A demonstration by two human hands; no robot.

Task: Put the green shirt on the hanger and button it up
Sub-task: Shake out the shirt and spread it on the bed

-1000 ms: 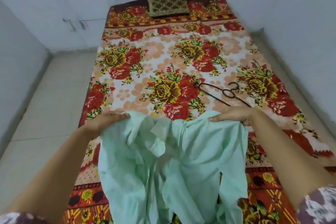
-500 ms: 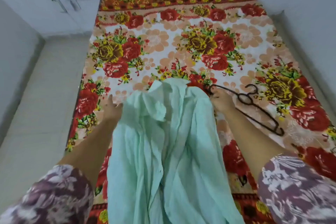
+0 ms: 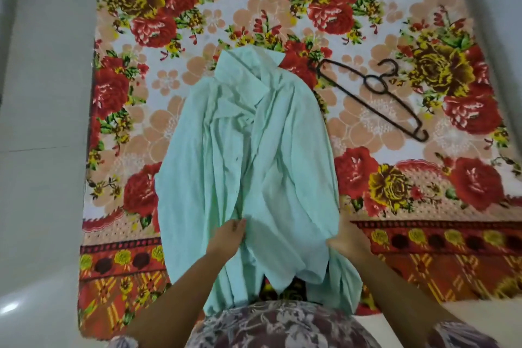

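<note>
The pale green shirt [image 3: 248,155] lies lengthwise on the floral bedsheet [image 3: 381,183], collar at the far end, front wrinkled and folded over itself. My left hand [image 3: 227,237] pinches a fold of the fabric near the lower middle. My right hand [image 3: 344,240] grips the shirt's lower right edge, fingers tucked into the cloth. A thin black hanger [image 3: 375,96] lies flat on the sheet to the right of the collar, apart from the shirt and both hands.
The bed's near edge is just below my arms. Pale tiled floor [image 3: 42,150] runs along the left side. A white wall [image 3: 497,8] stands close on the right.
The shirt has been laid down flat on the bed. Both hands let go of its collar end and moved back to its lower part. The view has tilted downward.
</note>
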